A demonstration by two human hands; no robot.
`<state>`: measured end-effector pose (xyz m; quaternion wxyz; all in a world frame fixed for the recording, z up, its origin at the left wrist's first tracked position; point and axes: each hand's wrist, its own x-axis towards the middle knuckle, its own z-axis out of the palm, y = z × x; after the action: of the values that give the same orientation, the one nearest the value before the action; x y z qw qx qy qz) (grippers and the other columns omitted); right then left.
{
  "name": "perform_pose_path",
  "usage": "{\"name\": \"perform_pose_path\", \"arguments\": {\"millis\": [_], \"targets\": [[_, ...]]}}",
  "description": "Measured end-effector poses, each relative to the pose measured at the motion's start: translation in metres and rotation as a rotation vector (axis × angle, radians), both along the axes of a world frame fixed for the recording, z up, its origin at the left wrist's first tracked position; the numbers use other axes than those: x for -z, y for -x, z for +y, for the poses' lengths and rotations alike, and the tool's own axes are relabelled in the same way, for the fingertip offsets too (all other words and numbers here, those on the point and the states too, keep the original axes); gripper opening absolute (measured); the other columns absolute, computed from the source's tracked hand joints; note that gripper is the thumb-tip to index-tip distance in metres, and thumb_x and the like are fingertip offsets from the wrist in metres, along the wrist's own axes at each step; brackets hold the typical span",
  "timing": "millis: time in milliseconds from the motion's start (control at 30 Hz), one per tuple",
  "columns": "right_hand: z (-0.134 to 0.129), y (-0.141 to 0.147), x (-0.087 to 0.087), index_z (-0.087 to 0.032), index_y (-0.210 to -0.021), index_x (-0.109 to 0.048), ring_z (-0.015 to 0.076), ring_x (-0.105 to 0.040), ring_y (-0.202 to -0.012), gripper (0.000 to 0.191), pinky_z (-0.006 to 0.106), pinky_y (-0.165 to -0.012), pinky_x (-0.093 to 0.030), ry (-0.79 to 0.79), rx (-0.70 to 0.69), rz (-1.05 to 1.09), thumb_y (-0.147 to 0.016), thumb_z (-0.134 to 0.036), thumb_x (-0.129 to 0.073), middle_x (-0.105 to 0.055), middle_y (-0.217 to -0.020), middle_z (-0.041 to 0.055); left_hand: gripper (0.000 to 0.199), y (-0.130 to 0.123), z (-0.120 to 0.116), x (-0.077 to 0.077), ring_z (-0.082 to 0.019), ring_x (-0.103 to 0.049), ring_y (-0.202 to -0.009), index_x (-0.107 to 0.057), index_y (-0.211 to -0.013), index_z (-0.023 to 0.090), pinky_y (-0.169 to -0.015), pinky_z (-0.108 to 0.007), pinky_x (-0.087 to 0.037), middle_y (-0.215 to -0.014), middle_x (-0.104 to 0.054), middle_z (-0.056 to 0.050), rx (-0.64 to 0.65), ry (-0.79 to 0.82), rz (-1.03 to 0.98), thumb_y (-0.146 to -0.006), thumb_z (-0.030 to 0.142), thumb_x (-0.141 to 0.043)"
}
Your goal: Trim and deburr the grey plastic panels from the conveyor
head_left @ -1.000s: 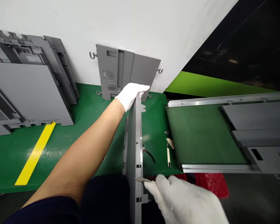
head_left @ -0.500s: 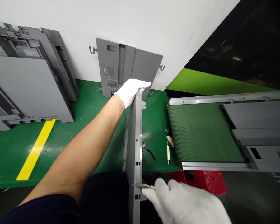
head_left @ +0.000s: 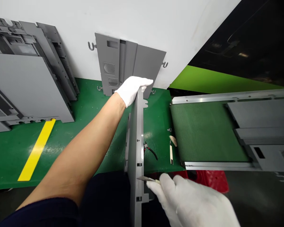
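A grey plastic panel (head_left: 139, 132) stands on edge in front of me, its narrow side facing up with small slots along it. My left hand (head_left: 133, 88), in a white glove, grips the panel's far end. Gloved as well, my right hand (head_left: 189, 198) is closed around a knife (head_left: 146, 178) with a thin blade and a pale handle, mostly hidden in the fist. The blade's tip lies at the panel's near edge, between two slots. Pliers (head_left: 150, 150) with dark and red handles lie on the green table just right of the panel.
A similar panel (head_left: 130, 60) leans on the white wall near several hooks. More grey panels (head_left: 21, 82) stand at left. On the right, a green conveyor belt (head_left: 208, 132) carries another panel (head_left: 262, 116). A white-handled tool (head_left: 171, 154) lies beside it; a red stool (head_left: 213, 180) is below.
My right hand and the knife have moved slightly away from me along the panel's edge. My left hand keeps its grip on the far end. The view has shifted a little.
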<state>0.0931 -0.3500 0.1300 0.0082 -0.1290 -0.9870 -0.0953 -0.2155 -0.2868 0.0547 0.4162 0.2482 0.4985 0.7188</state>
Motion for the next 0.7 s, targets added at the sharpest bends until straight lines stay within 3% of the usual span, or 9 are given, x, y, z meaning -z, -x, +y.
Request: {"name": "perform_pose_path", "arguments": {"millis": [267, 700], "targets": [[-0.0003, -0.0008, -0.0013, -0.024, -0.057, -0.043, 0.0120, -0.034, -0.026, 0.050, 0.031, -0.039, -0.010, -0.010, -0.011, -0.043, -0.099, -0.052, -0.043, -0.040, -0.036, -0.0034, 0.043, -0.0039, -0.0016, -0.0074, -0.007, -0.034, -0.051, -0.040, -0.052, 0.019, -0.058, -0.029, -0.028, -0.048, -0.039, 0.004, 0.002, 0.046, -0.005, -0.077, 0.018, -0.074], [0.0005, -0.0013, -0.0020, -0.025, -0.059, -0.044, 0.0134, -0.038, -0.027, 0.047, 0.032, -0.040, -0.013, -0.021, -0.043, -0.035, -0.100, -0.048, -0.043, -0.041, -0.037, -0.0037, 0.042, -0.0029, -0.0008, -0.0064, -0.007, -0.033, -0.050, -0.040, -0.053, 0.019, -0.057, -0.029, -0.028, -0.047, -0.038, 0.005, -0.003, 0.071, 0.010, -0.075, 0.020, -0.076]]}}
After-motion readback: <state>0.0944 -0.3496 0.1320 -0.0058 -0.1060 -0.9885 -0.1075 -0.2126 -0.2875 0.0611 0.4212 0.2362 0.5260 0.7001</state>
